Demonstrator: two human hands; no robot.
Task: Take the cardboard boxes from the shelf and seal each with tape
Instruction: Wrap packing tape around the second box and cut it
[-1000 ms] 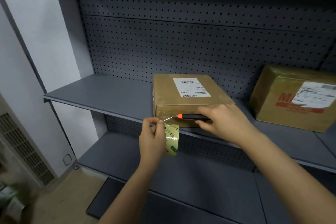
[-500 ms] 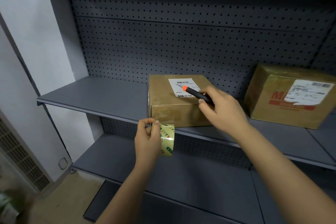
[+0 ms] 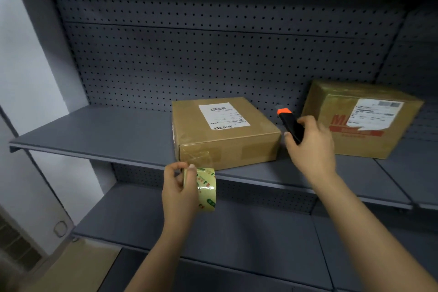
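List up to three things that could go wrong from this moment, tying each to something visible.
1. The right hand grips the knife, orange tip up, between the small box and the larger box; if the blade is out (unclear), it may nick a box or fingers.
2. The small box sits near the shelf's front edge; a push could slide it off.
3. The left hand pinches the tape roll in mid-air; it could drop.
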